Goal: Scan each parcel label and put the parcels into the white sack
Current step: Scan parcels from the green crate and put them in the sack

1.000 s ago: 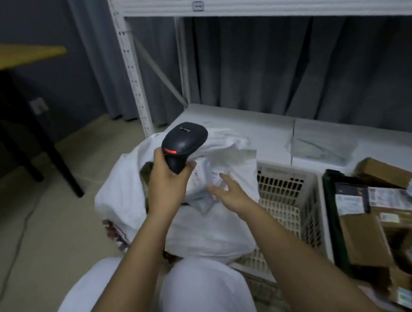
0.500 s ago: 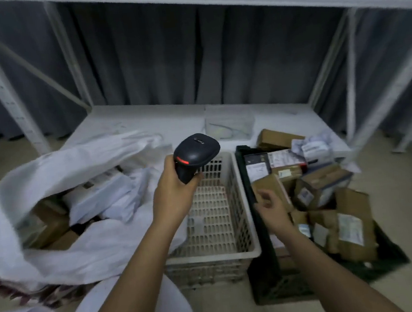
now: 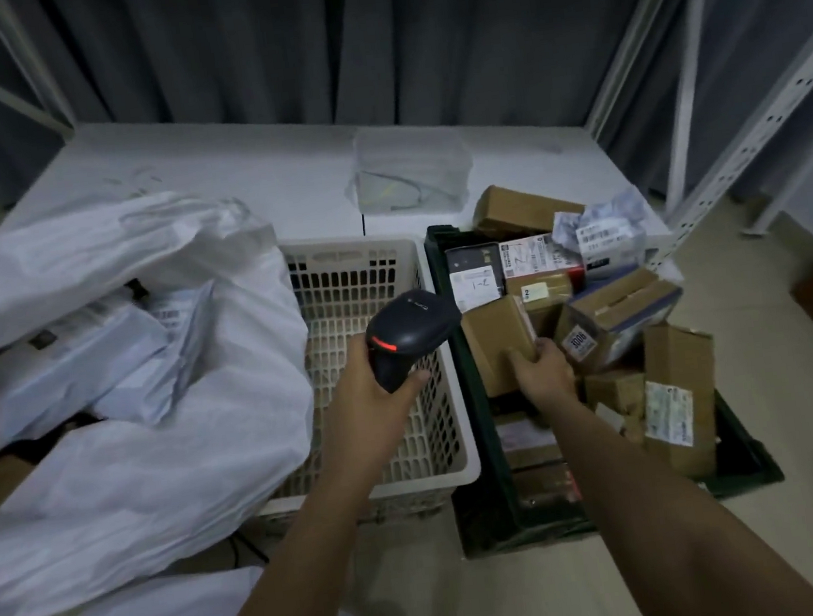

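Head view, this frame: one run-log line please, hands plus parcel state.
left hand: grips scanner | right hand: grips brown box in dark crate | white sack: open, holds parcels

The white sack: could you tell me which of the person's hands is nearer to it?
Left. The left hand, gripping the scanner, is over the white basket beside the white sack; the right hand is farther off, gripping a cardboard parcel in the dark crate.
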`<action>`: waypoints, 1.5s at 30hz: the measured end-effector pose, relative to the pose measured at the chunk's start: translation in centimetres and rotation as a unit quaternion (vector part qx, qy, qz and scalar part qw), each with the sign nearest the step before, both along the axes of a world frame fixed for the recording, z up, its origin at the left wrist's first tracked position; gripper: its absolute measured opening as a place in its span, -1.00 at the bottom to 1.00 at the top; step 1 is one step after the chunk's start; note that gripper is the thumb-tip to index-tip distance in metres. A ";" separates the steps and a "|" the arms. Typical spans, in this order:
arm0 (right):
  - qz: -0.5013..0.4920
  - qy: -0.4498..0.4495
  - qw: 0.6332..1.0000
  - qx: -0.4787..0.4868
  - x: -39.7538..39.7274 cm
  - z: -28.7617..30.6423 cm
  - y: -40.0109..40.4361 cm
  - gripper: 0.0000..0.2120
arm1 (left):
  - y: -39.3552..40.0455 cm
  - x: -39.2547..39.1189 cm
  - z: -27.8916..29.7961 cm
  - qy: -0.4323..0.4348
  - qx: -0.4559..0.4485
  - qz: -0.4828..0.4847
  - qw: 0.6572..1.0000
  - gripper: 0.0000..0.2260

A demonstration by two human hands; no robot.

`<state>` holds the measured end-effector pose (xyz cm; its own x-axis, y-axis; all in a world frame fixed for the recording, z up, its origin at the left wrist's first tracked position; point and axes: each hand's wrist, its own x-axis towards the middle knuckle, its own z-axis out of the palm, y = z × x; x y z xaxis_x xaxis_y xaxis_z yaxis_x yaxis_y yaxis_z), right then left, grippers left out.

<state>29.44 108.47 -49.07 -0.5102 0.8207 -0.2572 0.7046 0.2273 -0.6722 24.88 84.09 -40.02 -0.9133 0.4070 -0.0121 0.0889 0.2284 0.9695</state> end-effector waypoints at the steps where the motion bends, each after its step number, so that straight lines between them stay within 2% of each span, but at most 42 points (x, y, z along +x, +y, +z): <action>1: -0.026 0.024 0.999 -0.030 -0.3 -0.1 0.3 -0.61 | 0.0 -0.3 -0.1 0.000 0.002 0.005 1.000 -0.59; 4: -0.049 0.104 0.979 -0.168 0.1 -0.3 1.2 -0.67 | 0.2 -0.7 -0.4 -0.007 0.002 0.014 1.000 -0.61; 6: -0.024 0.105 0.975 -0.194 0.5 -0.3 1.7 -0.59 | 0.6 -0.9 -0.6 -0.009 -0.004 0.012 1.000 -0.61; 9: 0.008 0.081 0.994 -0.074 1.1 0.1 1.4 -0.33 | 1.1 -0.9 -1.0 -0.012 -0.006 -0.001 1.000 -0.62; 12: 0.049 0.077 0.994 0.061 3.7 1.5 -1.2 -0.07 | 1.1 -0.6 -1.4 -0.014 -0.006 0.004 1.000 -0.63; 14: 0.086 0.065 0.979 0.171 6.4 1.9 -3.8 -0.04 | 1.3 -0.3 -1.6 -0.020 -0.010 0.001 1.000 -0.64; 16: 0.125 0.049 0.966 0.219 8.8 1.0 -6.0 -0.07 | 1.6 0.5 -2.2 -0.036 -0.005 -0.009 0.999 -0.63; 18: 0.145 0.056 0.970 0.185 10.1 0.1 -7.4 -0.16 | 2.0 1.4 -3.2 -0.053 -0.002 -0.018 0.998 -0.62; 19: 0.149 0.072 0.973 0.160 10.4 0.0 -7.7 -0.26 | 2.1 1.9 -3.8 -0.061 -0.001 -0.018 0.998 -0.61; 22: 0.110 0.149 0.978 0.095 10.8 1.0 -8.1 -0.71 | 2.4 3.1 -4.8 -0.084 0.003 -0.016 0.996 -0.58; 25: 0.079 0.161 0.982 0.063 10.6 1.6 -7.6 -0.85 | 2.2 3.5 -5.2 -0.092 -0.003 -0.024 0.995 -0.52; 26: 0.067 0.155 0.984 0.051 10.3 1.8 -7.4 -0.79 | 2.1 3.5 -5.2 -0.096 -0.009 -0.032 0.995 -0.51; 29: -0.008 0.143 0.984 -0.103 9.9 1.9 -6.4 -0.13 | 1.6 3.7 -5.3 -0.119 -0.020 -0.038 0.992 -0.46; 30: -0.014 0.134 0.976 -0.174 10.0 2.0 -6.3 -0.03 | 1.4 3.8 -5.3 -0.126 -0.020 -0.033 0.991 -0.46; 31: -0.005 0.123 0.963 -0.240 10.2 2.3 -6.4 -0.07 | 1.2 3.9 -5.2 -0.132 -0.021 -0.030 0.991 -0.47; 33: 0.019 0.105 0.938 -0.330 10.6 2.8 -6.7 -0.35 | 0.8 4.0 -5.3 -0.137 -0.021 -0.031 0.990 -0.47; 35: 0.022 0.126 0.926 -0.355 11.0 3.4 -6.8 -0.56 | 0.4 3.9 -5.3 -0.136 -0.020 -0.030 0.990 -0.47; 36: 0.021 0.146 0.920 -0.364 11.2 3.6 -6.7 -0.60 | 0.3 3.9 -5.1 -0.135 -0.013 -0.027 0.990 -0.47; 39: -0.007 0.228 0.907 -0.354 11.5 4.6 -6.3 -0.59 | 0.0 3.7 -3.9 -0.116 0.009 -0.019 0.993 -0.49; 42: -0.027 0.293 0.919 -0.261 11.2 5.3 -5.3 -0.53 | -0.1 3.5 -2.3 -0.065 0.021 -0.008 0.998 -0.52; 45: -0.019 0.308 0.931 -0.196 10.7 6.1 -4.4 -0.47 | -0.4 3.6 -1.3 -0.039 0.025 -0.019 0.999 -0.56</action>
<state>40.16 104.04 -42.95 -0.6329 0.7459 -0.2077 0.1599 -0.1367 -0.9776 28.52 83.70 -41.31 -0.8947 0.4424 -0.0616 0.0200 0.1773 0.9840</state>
